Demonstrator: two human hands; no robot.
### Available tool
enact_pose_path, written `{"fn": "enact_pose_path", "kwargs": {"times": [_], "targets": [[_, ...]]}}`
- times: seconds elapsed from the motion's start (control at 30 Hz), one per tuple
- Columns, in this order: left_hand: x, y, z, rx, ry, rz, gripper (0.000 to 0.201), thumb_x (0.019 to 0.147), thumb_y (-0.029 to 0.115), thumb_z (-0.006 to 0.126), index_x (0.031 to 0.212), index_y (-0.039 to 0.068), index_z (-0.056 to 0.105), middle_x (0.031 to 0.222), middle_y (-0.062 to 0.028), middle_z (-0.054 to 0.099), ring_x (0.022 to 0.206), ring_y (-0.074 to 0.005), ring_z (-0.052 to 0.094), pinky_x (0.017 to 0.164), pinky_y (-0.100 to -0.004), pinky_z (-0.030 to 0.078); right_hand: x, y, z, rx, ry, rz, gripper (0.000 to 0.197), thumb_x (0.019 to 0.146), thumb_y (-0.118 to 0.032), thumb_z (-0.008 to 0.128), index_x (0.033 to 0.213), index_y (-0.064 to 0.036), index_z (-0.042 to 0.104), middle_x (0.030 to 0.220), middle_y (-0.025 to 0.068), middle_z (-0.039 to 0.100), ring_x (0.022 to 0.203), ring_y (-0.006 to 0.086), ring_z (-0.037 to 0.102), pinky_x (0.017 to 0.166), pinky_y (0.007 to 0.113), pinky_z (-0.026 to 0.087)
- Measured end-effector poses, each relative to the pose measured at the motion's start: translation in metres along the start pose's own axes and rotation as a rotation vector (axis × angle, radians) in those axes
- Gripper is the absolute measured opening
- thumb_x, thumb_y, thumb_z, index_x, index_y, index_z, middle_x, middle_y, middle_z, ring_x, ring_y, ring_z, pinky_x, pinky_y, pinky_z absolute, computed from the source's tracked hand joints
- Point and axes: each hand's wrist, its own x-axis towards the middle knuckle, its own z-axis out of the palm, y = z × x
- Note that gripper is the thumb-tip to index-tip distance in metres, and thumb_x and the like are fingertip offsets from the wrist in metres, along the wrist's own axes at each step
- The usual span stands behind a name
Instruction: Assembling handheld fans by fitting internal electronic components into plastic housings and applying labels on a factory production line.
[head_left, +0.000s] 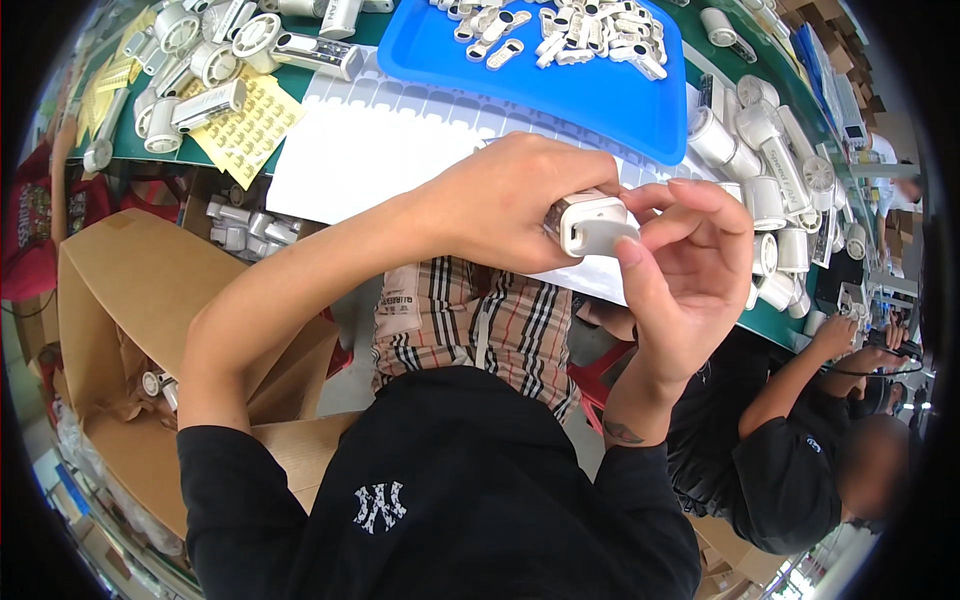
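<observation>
Left hand [520,198] wrapped around a white device [592,213], its end face turned toward the right hand. Right hand [692,262] just beside it: thumb at a grey flap [603,240] on that end, forefinger close by, remaining fingers loosely curled. Beneath and beyond the left hand, a white sheet [335,165]. Farther beyond both hands, a blue tray [560,100] bearing small pale pieces [600,32]. To the right of the right hand, a heap of white cylindrical units [775,175]. Well left of the left hand, yellow label sheets [255,125] among similar units; nearer the body, an open cardboard box [130,290].
</observation>
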Motion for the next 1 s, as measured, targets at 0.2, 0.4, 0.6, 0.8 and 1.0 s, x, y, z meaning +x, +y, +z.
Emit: {"fn": "enact_pose_path", "kwargs": {"times": [0.2, 0.4, 0.6, 0.8, 1.0], "targets": [[0.0, -0.0006, 0.0004, 0.001, 0.006, 0.007, 0.034, 0.068, 0.014, 0.077, 0.095, 0.006, 0.059, 0.084, -0.0103, 0.066, 0.077, -0.0331, 0.065, 0.064, -0.0381, 0.049, 0.0002, -0.0015, 0.0002, -0.016, 0.006, 0.026, 0.049, 0.075, 0.011, 0.07, 0.119, 0.0047, 0.051, 0.101, 0.0114, 0.063, 0.096, 0.0169, 0.063, 0.095, 0.035, 0.046], [-0.0003, -0.0008, 0.0008, 0.001, 0.005, 0.008, 0.034, 0.068, 0.014, 0.077, 0.096, 0.006, 0.059, 0.085, -0.0106, 0.066, 0.078, -0.0332, 0.065, 0.064, -0.0379, 0.05, -0.0002, -0.0016, 0.0007, -0.013, 0.005, 0.027, 0.049, 0.075, 0.011, 0.07, 0.12, 0.0046, 0.051, 0.099, 0.0108, 0.063, 0.096, 0.0166, 0.062, 0.095, 0.035, 0.046], [-0.0002, 0.0, -0.0009, 0.014, -0.012, -0.005, 0.036, 0.066, 0.013, 0.077, 0.097, 0.006, 0.06, 0.086, -0.0106, 0.066, 0.079, -0.0331, 0.065, 0.065, -0.038, 0.05, 0.0015, -0.0051, 0.0016, 0.033, 0.023, 0.059, 0.05, 0.075, 0.011, 0.07, 0.121, 0.0029, 0.051, 0.087, 0.0081, 0.064, 0.097, 0.0179, 0.062, 0.096, 0.035, 0.045], [0.0012, 0.0015, -0.0014, -0.003, 0.004, -0.005, 0.03, 0.07, 0.017, 0.074, 0.095, 0.004, 0.061, 0.084, -0.0139, 0.067, 0.079, -0.0354, 0.066, 0.066, -0.0415, 0.051, 0.0018, -0.0043, 0.0014, 0.008, 0.002, 0.042, 0.05, 0.075, 0.011, 0.07, 0.121, 0.0026, 0.051, 0.086, 0.0079, 0.064, 0.097, 0.0176, 0.062, 0.096, 0.035, 0.045], [0.0014, 0.0011, -0.0017, -0.012, 0.001, -0.004, 0.03, 0.07, 0.016, 0.074, 0.094, 0.004, 0.061, 0.084, -0.0139, 0.067, 0.079, -0.0357, 0.066, 0.066, -0.0421, 0.051, 0.0014, -0.0045, 0.003, 0.008, 0.01, 0.042, 0.05, 0.076, 0.011, 0.07, 0.121, 0.0029, 0.051, 0.087, 0.0081, 0.064, 0.097, 0.0171, 0.062, 0.096, 0.035, 0.045]]}}
